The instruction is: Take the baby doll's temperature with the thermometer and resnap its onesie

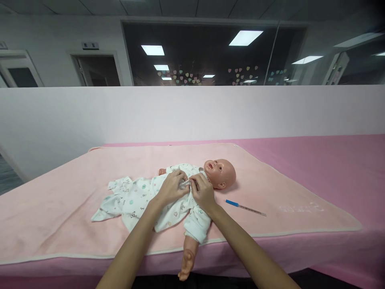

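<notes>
A baby doll (221, 171) lies on its back, its head to the right. It wears a white printed baby outfit (140, 196) whose loose trouser legs spread to the left. At the chest, my left hand (173, 186) pinches a fold of the outfit's front. Close beside it, my right hand (202, 190) has its fingers closed on a thin white tie at the same spot. The fingertips of both hands nearly meet and partly hide the cloth between them. One doll arm reaches toward me, with its bare hand (188, 261) over the table edge.
A blue-capped thermometer-like stick (245, 207) lies right of the doll. Under everything is a peach blanket (75, 228) with a pale border, spread over a pink-covered table (339, 172). A white partition (192, 112) stands behind the table.
</notes>
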